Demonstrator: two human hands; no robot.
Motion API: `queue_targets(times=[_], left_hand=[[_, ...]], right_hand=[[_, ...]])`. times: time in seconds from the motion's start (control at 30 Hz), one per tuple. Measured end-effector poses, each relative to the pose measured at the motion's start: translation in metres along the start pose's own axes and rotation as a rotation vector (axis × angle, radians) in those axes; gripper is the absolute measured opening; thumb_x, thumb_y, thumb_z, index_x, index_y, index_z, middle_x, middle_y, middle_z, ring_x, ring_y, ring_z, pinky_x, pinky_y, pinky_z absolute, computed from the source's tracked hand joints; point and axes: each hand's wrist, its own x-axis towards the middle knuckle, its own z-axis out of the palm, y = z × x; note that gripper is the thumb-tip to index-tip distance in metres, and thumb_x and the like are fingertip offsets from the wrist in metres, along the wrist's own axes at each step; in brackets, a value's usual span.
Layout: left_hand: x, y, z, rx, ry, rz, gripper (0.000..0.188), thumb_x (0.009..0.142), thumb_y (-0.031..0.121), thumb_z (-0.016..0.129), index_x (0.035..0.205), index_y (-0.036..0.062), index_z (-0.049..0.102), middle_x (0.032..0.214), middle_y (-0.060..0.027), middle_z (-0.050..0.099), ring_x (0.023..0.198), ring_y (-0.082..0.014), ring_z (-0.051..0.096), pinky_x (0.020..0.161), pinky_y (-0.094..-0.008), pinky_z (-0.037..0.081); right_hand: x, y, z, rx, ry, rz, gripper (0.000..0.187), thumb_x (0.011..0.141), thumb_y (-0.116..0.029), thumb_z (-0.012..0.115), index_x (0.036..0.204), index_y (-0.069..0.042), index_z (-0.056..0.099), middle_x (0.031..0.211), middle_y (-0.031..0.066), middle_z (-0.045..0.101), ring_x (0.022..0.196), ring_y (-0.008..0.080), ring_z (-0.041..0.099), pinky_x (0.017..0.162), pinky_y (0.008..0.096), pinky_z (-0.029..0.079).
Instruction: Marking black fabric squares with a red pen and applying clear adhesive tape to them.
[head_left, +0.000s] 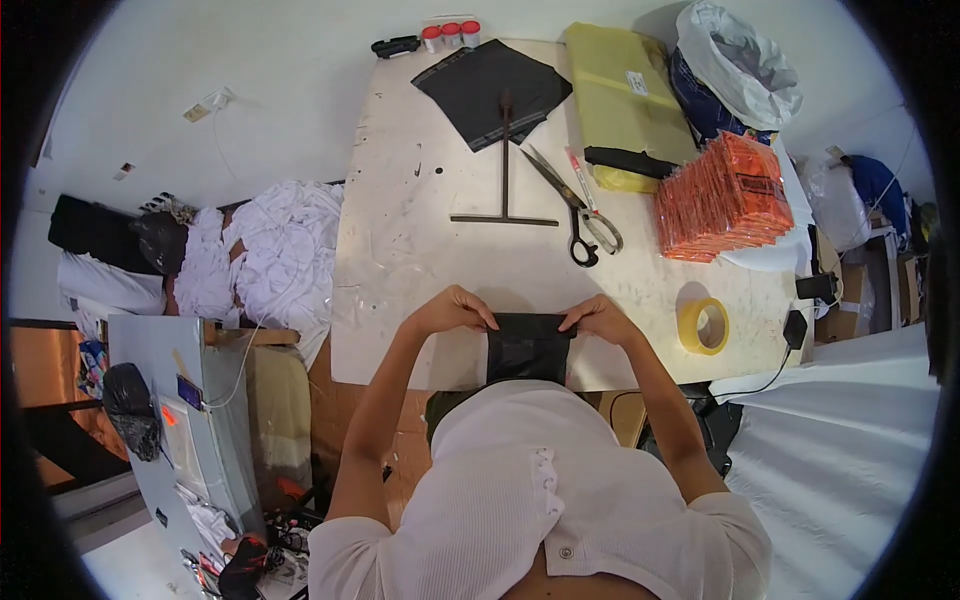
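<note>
Probably light, limp and slippery, the black plastic mailer [528,350] suits the left hand [454,310] and right hand [601,321] pinching its far corners.

From here I count two hands [456,310], one held black packet [528,348], three red-capped jars [451,36], one pair of scissors [556,183], one tape roll [689,325], one T-shaped bar [505,178]; orange packets [725,200] overlap uncountably.

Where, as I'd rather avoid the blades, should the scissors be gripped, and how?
Probably by the handle loops, coming from the person's side: the scissors lie on the table with their finger openings toward the person and the blades pointing away to the left. The right hand is nearer, but it is pinching the black pouch.
</note>
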Motion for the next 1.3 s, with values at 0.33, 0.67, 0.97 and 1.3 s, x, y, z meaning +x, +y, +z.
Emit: queue_targets(times=[0.33,0.67,0.97,1.3], left_hand=[[-0.003,-0.015,0.057,-0.224,0.508,-0.052,0.023,0.084,0.009,0.062,0.07,0.0064,0.044,0.07,0.0018,0.047,0.064,-0.0063,0.044,0.057,-0.0203,0.04],[-0.005,-0.031,0.079,-0.217,0.652,0.297,0.006,0.085,0.003,0.06,0.09,0.0039,0.059,0.082,-0.001,0.055,0.074,-0.007,0.048,0.068,-0.0206,0.04],[-0.014,-0.03,0.083,-0.146,0.617,0.176,0.016,0.085,0.003,0.059,0.1,0.0034,0.066,0.09,-0.0012,0.059,0.083,-0.0079,0.053,0.073,-0.0205,0.044],[-0.003,-0.026,0.088,-0.635,0.732,0.172,0.02,0.083,0.005,0.062,0.103,0.0019,0.063,0.092,-0.0022,0.061,0.081,-0.0085,0.053,0.073,-0.02,0.042]], right_hand=[[0.002,0.007,-0.003,-0.115,0.006,-0.063,0.027,0.065,0.014,0.049,0.077,0.001,0.069,0.093,0.0107,0.067,0.087,0.0171,0.061,0.075,0.0251,0.048],[-0.019,-0.004,0.013,0.227,0.131,0.012,0.016,0.079,0.001,0.053,0.091,0.003,0.064,0.097,0.0122,0.063,0.09,0.0178,0.06,0.078,0.0287,0.048],[-0.018,0.007,0.046,0.363,0.509,0.159,0.018,0.083,-0.023,0.064,0.083,-0.008,0.054,0.08,0.0004,0.059,0.069,0.0114,0.059,0.066,0.0264,0.048],[-0.012,-0.001,0.058,0.443,0.562,0.136,0.015,0.079,-0.016,0.069,0.076,-0.011,0.056,0.071,-0.0027,0.056,0.063,0.0087,0.055,0.062,0.0241,0.047]])
